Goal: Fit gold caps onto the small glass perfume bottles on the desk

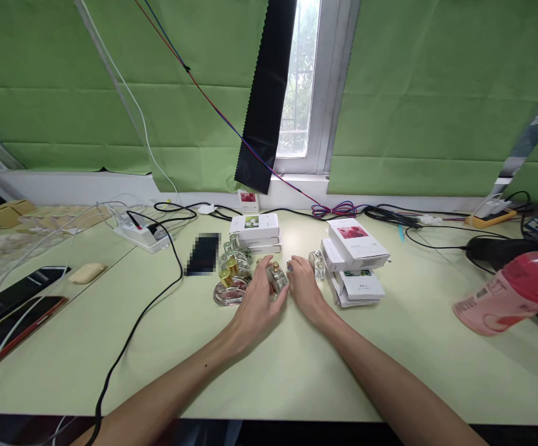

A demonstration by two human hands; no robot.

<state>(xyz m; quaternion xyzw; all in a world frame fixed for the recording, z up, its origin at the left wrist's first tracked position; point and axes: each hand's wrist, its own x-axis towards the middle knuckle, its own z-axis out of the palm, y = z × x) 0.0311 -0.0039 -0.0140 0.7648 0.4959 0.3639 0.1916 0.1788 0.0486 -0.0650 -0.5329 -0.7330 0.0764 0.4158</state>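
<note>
My left hand [260, 300] curls round a small glass perfume bottle [277, 280] with a gold-coloured neck, its thumb along the near side. Just to the right, my right hand [304, 286] has its fingers bent together near that bottle's top; a small bluish piece shows at the fingertips, too small to name. Another glass bottle [317, 265] stands on the table beyond the right hand's outer side. Left of my left hand is a cluster of perfume bottles [234, 266], some with yellow-gold tops.
White boxes [359, 243] with a pink picture are stacked at right; more boxes [254, 226] stand behind the bottles. A pink-labelled drink bottle [505, 297] leans in from the right. A black cable [143, 319], power strip [143, 234] and phones [15, 294] occupy the left.
</note>
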